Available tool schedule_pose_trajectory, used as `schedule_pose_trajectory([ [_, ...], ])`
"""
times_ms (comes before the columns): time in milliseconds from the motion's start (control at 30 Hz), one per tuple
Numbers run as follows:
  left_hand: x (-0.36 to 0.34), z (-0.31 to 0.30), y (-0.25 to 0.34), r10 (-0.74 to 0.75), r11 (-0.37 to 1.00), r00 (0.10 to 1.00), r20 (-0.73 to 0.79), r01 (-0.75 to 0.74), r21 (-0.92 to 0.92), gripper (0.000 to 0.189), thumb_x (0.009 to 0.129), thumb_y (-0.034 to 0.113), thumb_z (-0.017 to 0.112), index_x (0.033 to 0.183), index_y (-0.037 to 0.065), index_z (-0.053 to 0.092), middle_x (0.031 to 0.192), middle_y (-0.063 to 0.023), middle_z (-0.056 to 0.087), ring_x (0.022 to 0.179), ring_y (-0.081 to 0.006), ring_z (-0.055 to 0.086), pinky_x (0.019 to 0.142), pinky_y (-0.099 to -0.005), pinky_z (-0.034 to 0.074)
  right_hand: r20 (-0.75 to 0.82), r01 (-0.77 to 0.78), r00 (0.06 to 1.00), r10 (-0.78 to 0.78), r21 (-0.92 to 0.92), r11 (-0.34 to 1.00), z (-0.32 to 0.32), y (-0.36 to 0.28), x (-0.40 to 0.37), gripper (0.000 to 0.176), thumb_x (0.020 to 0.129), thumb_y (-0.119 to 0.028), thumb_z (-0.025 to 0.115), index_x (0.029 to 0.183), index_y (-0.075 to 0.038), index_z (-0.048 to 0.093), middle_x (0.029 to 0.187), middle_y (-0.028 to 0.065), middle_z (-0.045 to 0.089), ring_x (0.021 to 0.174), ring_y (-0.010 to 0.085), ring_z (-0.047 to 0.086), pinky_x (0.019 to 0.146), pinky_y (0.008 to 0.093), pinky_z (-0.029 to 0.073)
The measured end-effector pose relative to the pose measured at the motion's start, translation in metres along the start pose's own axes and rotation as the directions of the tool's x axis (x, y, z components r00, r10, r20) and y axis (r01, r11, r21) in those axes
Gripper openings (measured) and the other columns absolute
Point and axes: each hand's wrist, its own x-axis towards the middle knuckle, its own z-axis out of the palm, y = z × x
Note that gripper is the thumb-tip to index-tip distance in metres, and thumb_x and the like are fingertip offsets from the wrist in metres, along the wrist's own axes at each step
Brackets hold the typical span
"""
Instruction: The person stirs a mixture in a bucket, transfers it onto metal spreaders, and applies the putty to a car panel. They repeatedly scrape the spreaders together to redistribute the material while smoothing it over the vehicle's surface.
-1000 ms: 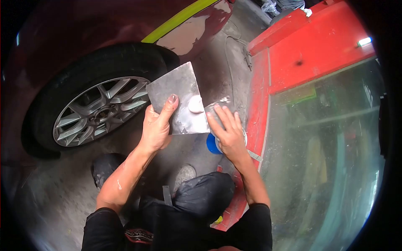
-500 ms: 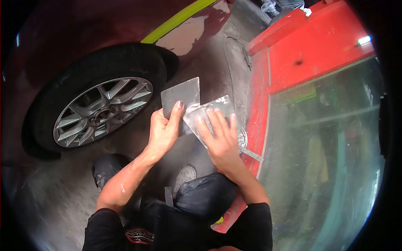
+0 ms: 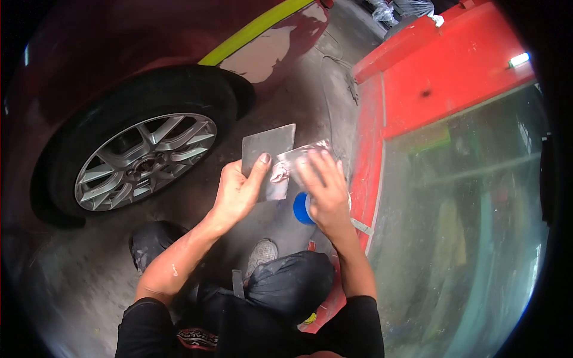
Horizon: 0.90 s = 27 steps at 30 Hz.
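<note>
our left hand (image 3: 239, 192) pinches grey plate (image 3: 267, 146), thumb on its face | our right hand (image 3: 325, 191) grips smeared spreader (image 3: 291, 161) under near-straight fingers, blurred | we see spreader laid across plate's right edge, between both hands, above blue lid (image 3: 300, 209)

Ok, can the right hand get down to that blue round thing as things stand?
Probably yes: the blue round thing lies just beneath the right hand, nothing visibly between them. But that hand is busy with the spreader, held against the plate in the left hand.
</note>
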Motion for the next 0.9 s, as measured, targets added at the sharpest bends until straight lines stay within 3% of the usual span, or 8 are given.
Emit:
schedule_pose_trajectory([
  [167,-0.002,0.001,0.001,0.040,0.991,0.992,-0.121,-0.025,0.128,0.041,0.102,0.033,0.057,0.092,-0.005,0.068,0.074,0.0003,0.065,0.071,-0.0043,0.051,0.061,-0.0262,0.046,0.165,0.205,0.961,-0.223,0.117,0.972,0.013,-0.019,-0.016,0.060,0.073,-0.005,0.063,0.131,-0.018,0.063,0.140,0.0110,0.053,0.133,0.0349,0.047,0.110,0.0592,0.032],
  [333,0.009,-0.014,0.001,-0.039,0.999,0.977,-0.210,0.033,-0.034,0.035,0.102,0.034,0.058,0.108,0.000,0.066,0.095,-0.0035,0.068,0.085,-0.0102,0.061,0.078,-0.0272,0.050,0.214,0.130,0.959,-0.184,0.245,0.961,-0.009,-0.006,-0.020,0.055,0.075,0.001,0.061,0.128,-0.013,0.064,0.133,0.0128,0.059,0.129,0.0367,0.052,0.109,0.0569,0.037],
  [367,0.015,-0.013,0.007,-0.071,0.952,0.979,-0.191,0.010,-0.305,0.036,0.101,0.034,0.058,0.113,0.000,0.064,0.099,-0.0060,0.068,0.086,-0.0130,0.064,0.081,-0.0298,0.052,0.205,0.084,0.967,-0.149,0.296,0.952,-0.015,-0.001,-0.017,0.055,0.075,0.004,0.060,0.128,-0.011,0.064,0.131,0.0143,0.060,0.128,0.0371,0.053,0.108,0.0560,0.039],
  [400,0.018,-0.013,0.010,-0.098,0.833,0.981,-0.167,-0.011,-0.554,0.038,0.101,0.033,0.059,0.117,0.000,0.061,0.103,-0.0085,0.069,0.088,-0.0158,0.067,0.084,-0.0324,0.054,0.058,0.097,0.990,-0.128,0.375,0.922,-0.017,-0.002,-0.014,0.055,0.074,0.007,0.061,0.127,-0.009,0.063,0.130,0.0157,0.061,0.127,0.0368,0.053,0.107,0.0543,0.040],
  [467,0.014,-0.010,0.011,-0.152,0.775,0.985,-0.075,0.072,-0.628,0.037,0.100,0.031,0.059,0.121,0.000,0.059,0.110,-0.0094,0.068,0.094,-0.0182,0.068,0.087,-0.0354,0.055,-0.228,0.164,0.972,-0.051,0.508,0.846,-0.023,-0.005,-0.005,0.054,0.073,0.011,0.063,0.125,-0.005,0.063,0.127,0.0183,0.061,0.127,0.0362,0.055,0.106,0.0507,0.042],
  [600,0.003,0.013,0.013,-0.202,0.671,0.979,0.004,0.141,-0.728,0.031,0.099,0.024,0.062,0.119,0.001,0.062,0.111,-0.0076,0.068,0.096,-0.0154,0.067,0.085,-0.0315,0.055,-0.225,0.174,0.973,-0.051,0.566,0.806,-0.001,-0.029,0.009,0.069,0.070,0.019,0.059,0.135,-0.002,0.055,0.139,0.0251,0.051,0.130,0.0388,0.051,0.107,0.0500,0.042],
  [767,0.000,0.003,0.020,-0.116,0.798,0.993,0.018,0.104,-0.594,0.029,0.100,0.025,0.061,0.116,0.000,0.064,0.103,-0.0058,0.069,0.093,-0.0123,0.066,0.081,-0.0294,0.054,0.151,-0.003,0.989,-0.013,0.105,0.994,0.035,0.014,-0.010,0.075,0.071,0.012,0.053,0.144,-0.006,0.048,0.146,0.0205,0.045,0.135,0.0432,0.043,0.111,0.0583,0.033],
  [900,0.005,-0.003,0.008,-0.011,0.952,0.995,-0.098,-0.019,-0.306,0.032,0.103,0.030,0.057,0.102,-0.001,0.068,0.089,0.0002,0.067,0.080,-0.0067,0.058,0.070,-0.0256,0.048,-0.125,-0.083,0.985,0.121,0.275,0.958,0.017,0.018,-0.012,0.071,0.073,0.009,0.055,0.142,-0.007,0.050,0.143,0.0203,0.049,0.134,0.0418,0.045,0.109,0.0599,0.034],
])
